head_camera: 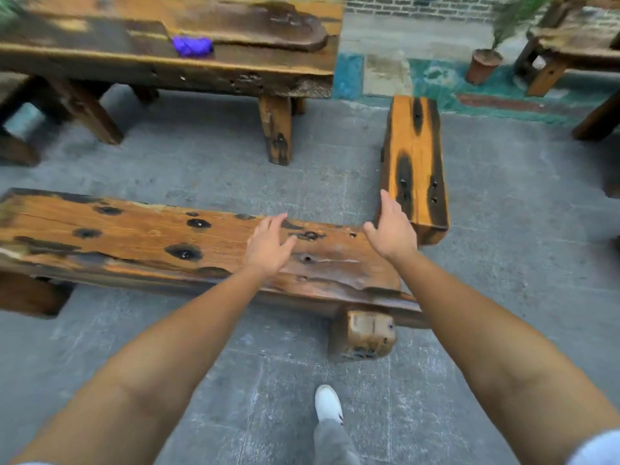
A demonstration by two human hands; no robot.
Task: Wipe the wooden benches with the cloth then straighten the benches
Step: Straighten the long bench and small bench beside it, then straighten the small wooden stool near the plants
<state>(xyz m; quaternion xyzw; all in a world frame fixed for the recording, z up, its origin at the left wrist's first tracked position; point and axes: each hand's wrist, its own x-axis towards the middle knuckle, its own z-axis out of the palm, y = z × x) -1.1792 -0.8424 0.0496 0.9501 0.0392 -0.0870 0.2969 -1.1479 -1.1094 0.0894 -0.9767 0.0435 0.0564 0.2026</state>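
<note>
The long wooden bench [151, 243], a rough plank with dark knots, lies across the grey stone floor [201, 162]. The left hand [268, 246] hovers over it, fingers spread and empty; the right hand [392, 229] reaches open-fingered toward the short bench [416, 156]. A crumpled purple cloth [193, 46] sits on the table [268, 72].

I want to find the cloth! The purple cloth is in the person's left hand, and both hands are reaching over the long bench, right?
Not quite. The purple cloth lies on the big wooden table, not in the left hand. The head view shows both hands empty; the left hand and right hand do reach over the long bench.
</note>
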